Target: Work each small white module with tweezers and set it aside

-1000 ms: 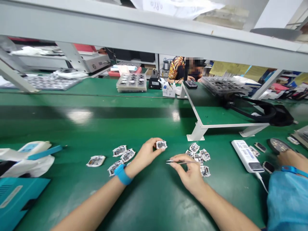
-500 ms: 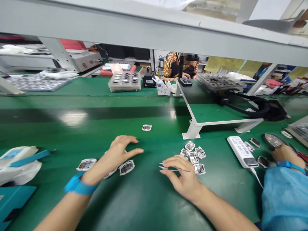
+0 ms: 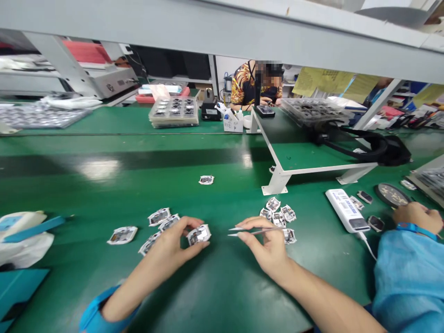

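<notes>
Between the thumb and fingers of my left hand (image 3: 173, 247) is a small white watch housing (image 3: 199, 235) with dark electronics inside, held just above the green table. Behind and left of that hand lie more such housings, among them a tilted one (image 3: 159, 217) and a separate one (image 3: 122, 235). My right hand (image 3: 265, 245) pinches a pair of metal tweezers (image 3: 239, 232), their tips apart and pointing left toward the held housing without touching it. Right beside this hand sits a cluster of similar housings (image 3: 278, 219), partly covered by my fingers.
A low white-legged stand (image 3: 275, 184) rises beyond the cluster. On the right lie a white corded device (image 3: 347, 210) and a round dark dish (image 3: 391, 194) near a co-worker's hand (image 3: 418, 217). One lone housing (image 3: 206, 180) rests farther back. Another person sits across the bench.
My left hand has closed on one of the housings and lifted it, moving slightly right and toward me. My right hand keeps the tweezers in nearly the same place.
</notes>
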`<state>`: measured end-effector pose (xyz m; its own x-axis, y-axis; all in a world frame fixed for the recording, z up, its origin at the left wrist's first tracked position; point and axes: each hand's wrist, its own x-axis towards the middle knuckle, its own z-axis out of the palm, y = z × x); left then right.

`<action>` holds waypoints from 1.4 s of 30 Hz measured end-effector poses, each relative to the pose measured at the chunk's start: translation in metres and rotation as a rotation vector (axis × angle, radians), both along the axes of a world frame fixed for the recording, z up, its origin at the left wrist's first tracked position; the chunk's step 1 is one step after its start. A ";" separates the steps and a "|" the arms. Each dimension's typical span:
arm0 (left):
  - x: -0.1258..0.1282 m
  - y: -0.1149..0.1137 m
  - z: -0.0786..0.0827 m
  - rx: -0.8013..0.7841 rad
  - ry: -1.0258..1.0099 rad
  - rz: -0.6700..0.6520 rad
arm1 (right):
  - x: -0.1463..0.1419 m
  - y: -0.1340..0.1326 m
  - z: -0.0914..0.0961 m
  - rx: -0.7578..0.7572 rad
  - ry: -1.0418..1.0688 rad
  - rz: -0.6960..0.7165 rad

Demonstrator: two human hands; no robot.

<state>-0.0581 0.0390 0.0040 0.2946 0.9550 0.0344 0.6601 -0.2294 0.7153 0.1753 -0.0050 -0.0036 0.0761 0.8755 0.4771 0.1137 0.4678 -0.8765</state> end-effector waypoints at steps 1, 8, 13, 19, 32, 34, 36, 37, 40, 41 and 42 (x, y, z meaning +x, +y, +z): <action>0.012 -0.005 0.004 -0.132 -0.107 -0.022 | 0.000 0.000 0.000 -0.016 0.040 0.006; 0.061 -0.025 0.006 -0.457 -0.547 -0.060 | -0.002 0.002 0.003 -0.007 0.045 -0.003; 0.065 -0.028 -0.001 -0.489 -0.606 -0.030 | -0.003 0.001 0.004 0.040 -0.056 0.015; 0.064 -0.033 -0.003 -0.491 -0.564 -0.019 | -0.005 0.000 0.002 -0.022 -0.017 -0.009; 0.058 -0.037 0.008 -0.600 -0.675 0.061 | -0.006 0.003 -0.004 -0.264 0.136 -0.024; 0.058 -0.040 0.011 -0.588 -0.683 0.085 | -0.007 0.001 -0.006 -0.266 0.123 -0.023; 0.058 -0.042 0.013 -0.569 -0.702 0.110 | -0.008 0.000 -0.007 -0.273 0.126 -0.022; 0.059 -0.042 0.013 -0.560 -0.711 0.120 | -0.009 0.001 -0.008 -0.279 0.136 -0.019; 0.062 -0.042 0.013 -0.551 -0.711 0.134 | -0.010 0.002 -0.010 -0.307 0.181 0.000; 0.063 -0.042 0.013 -0.551 -0.708 0.136 | -0.010 0.002 -0.010 -0.315 0.194 0.006; 0.064 -0.042 0.013 -0.551 -0.707 0.138 | -0.010 0.002 -0.010 -0.321 0.202 0.012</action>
<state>0.0055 -0.0026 0.0166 0.2606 0.9148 -0.3087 0.0212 0.3142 0.9491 0.1654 -0.0025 -0.0135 0.1298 0.9794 0.1547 -0.0806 0.1659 -0.9828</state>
